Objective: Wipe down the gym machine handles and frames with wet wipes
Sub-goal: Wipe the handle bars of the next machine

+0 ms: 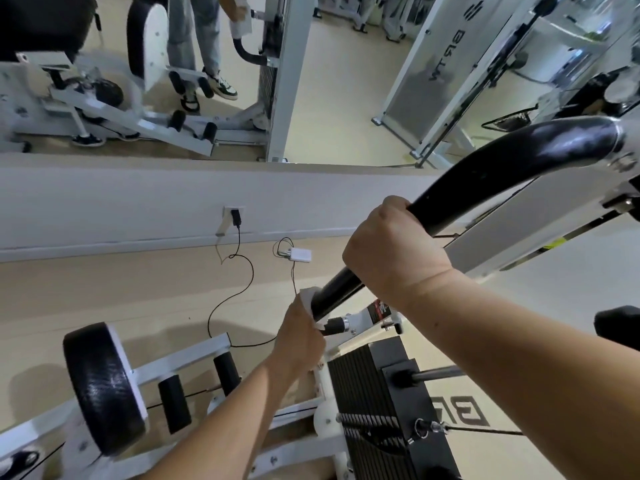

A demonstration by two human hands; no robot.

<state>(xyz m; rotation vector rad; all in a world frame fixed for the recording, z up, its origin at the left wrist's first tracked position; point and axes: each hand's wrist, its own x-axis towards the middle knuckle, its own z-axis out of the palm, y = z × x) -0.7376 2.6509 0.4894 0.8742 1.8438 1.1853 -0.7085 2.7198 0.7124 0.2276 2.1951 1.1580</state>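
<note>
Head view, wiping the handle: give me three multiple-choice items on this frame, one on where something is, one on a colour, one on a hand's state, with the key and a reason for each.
1. Where is the wet wipe?
A. On the floor by the wall socket
B. Wrapped round the lower end of the curved handle, under the left hand
C. Draped over the weight stack

2. What colour is the curved handle?
A. Black
B. Red
C. White

3. What is the right hand doing?
A. Hanging open beside the machine
B. Pressing flat on the weight stack
C. Gripping the handle above the left hand

Key:
1 B: the white wipe shows between the left hand and the bar's lower end.
2 A: the bar is glossy black along its whole bend.
3 C: its fingers curl round the bar, higher up than the left hand.
</note>
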